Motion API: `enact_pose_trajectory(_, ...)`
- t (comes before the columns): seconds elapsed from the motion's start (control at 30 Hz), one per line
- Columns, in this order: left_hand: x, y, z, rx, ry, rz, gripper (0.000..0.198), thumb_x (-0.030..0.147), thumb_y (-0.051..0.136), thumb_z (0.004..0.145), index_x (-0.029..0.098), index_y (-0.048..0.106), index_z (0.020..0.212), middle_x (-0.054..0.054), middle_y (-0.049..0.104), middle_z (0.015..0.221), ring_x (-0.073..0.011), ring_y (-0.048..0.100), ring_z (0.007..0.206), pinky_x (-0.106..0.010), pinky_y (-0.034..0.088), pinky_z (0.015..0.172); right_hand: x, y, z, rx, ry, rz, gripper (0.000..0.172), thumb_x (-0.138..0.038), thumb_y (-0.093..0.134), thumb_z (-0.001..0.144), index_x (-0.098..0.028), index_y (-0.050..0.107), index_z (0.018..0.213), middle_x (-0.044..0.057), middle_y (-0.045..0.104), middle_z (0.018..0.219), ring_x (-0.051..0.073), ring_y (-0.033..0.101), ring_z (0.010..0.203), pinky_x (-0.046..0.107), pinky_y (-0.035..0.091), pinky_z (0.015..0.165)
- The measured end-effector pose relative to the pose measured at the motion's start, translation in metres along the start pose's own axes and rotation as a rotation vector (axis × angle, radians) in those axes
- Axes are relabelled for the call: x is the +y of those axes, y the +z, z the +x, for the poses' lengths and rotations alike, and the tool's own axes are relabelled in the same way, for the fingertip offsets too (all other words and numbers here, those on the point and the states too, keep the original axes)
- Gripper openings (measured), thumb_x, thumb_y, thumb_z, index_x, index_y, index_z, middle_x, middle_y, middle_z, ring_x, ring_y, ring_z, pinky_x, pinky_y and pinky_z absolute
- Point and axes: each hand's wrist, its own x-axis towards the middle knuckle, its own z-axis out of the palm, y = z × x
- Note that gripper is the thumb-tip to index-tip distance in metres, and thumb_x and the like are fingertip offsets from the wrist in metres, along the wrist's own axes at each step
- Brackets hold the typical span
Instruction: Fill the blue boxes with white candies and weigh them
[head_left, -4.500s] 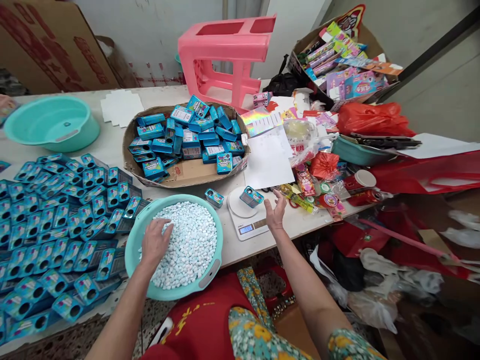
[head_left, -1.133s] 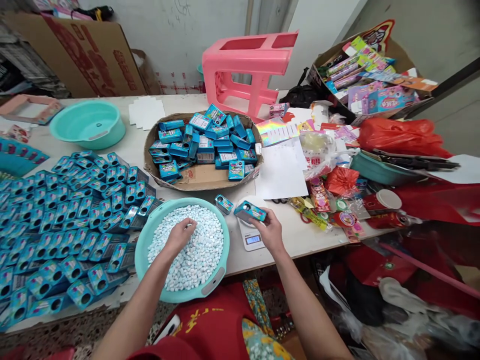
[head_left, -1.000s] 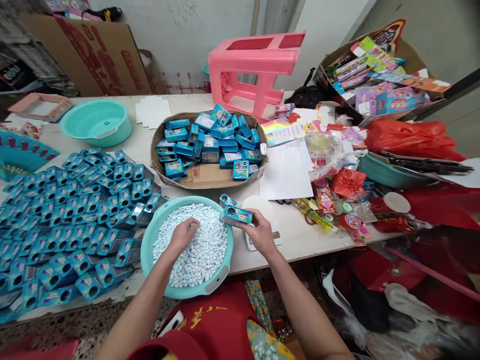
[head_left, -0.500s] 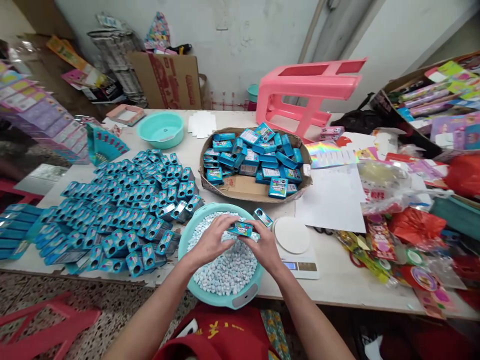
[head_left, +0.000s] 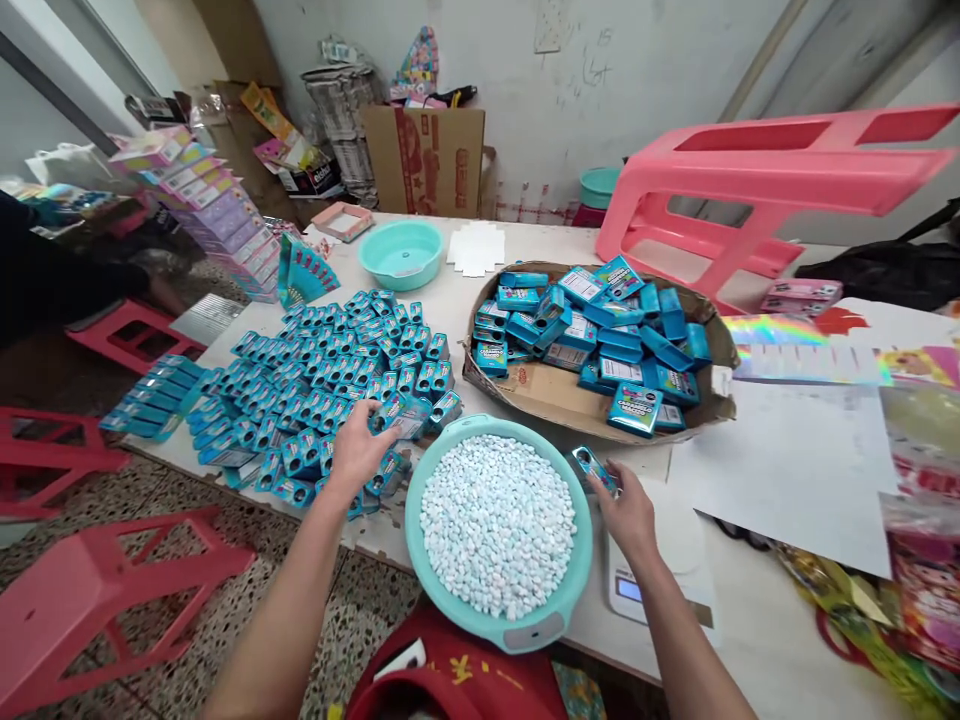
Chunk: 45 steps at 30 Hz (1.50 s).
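Observation:
My left hand [head_left: 365, 440] is over the near right side of a spread of small blue candy boxes [head_left: 296, 385], its thumb and fingers closed on one box [head_left: 411, 418]. Many of these boxes stand with a round hole on top. My right hand [head_left: 628, 508] grips another small blue box [head_left: 589, 464] with a holed end, just right of the bowl. Between my hands sits a turquoise bowl [head_left: 574, 590] full of small pale blue and white candies [head_left: 499, 525]. A white scale [head_left: 656, 590] with a lit display lies partly under my right forearm.
An oval cardboard tray [head_left: 551, 395] of closed blue boxes stands behind the bowl. Farther back are an empty turquoise basin [head_left: 401, 255] and a pink stool [head_left: 750, 190] lying on its side. White paper [head_left: 795, 480] and packets lie right. Red stools [head_left: 120, 600] stand left.
My hands have parted from the one box they held above the candies. My left hand has moved left to the boxes; my right hand has gone right to a box on the table. The view has turned left.

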Motion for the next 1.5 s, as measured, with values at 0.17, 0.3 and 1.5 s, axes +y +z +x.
enact_pose_trajectory(0.17, -0.027, 0.019, 0.008, -0.181, 0.068, 0.073, 0.040, 0.037, 0.063, 0.071, 0.022, 0.054, 0.107, -0.005, 0.064, 0.104, -0.0258, 0.058, 0.097, -0.031, 0.042, 0.076, 0.010, 0.009, -0.001, -0.030, 0.001, 0.007, 0.053, -0.059, 0.051, 0.078, -0.019, 0.059, 0.112, 0.010, 0.064, 0.107, 0.027, 0.060, 0.094, 0.039, 0.047, 0.082)
enact_pose_trajectory(0.3, -0.045, 0.053, 0.012, -0.225, 0.075, 0.174, 0.040, 0.038, 0.061, 0.075, 0.021, 0.054, 0.111, -0.008, 0.063, 0.104, -0.0274, 0.058, 0.096, -0.032, 0.042, 0.074, 0.010, 0.011, -0.002, -0.017, -0.039, 0.007, 0.058, -0.058, 0.057, 0.074, -0.017, 0.057, 0.116, 0.012, 0.062, 0.110, 0.028, 0.059, 0.097, 0.041, 0.047, 0.084)
enact_pose_trajectory(1.5, 0.070, 0.159, -0.063, -0.689, -0.272, -0.970, 0.021, 0.039, 0.056, 0.070, 0.019, 0.052, 0.076, 0.001, 0.053, 0.065, -0.0099, 0.044, 0.047, -0.022, 0.029, 0.041, 0.076, -0.119, -0.071, 0.526, 0.345, 0.327, 0.049, -0.049, 0.061, 0.075, -0.015, 0.059, 0.110, 0.014, 0.059, 0.112, 0.024, 0.058, 0.099, 0.043, 0.050, 0.084)
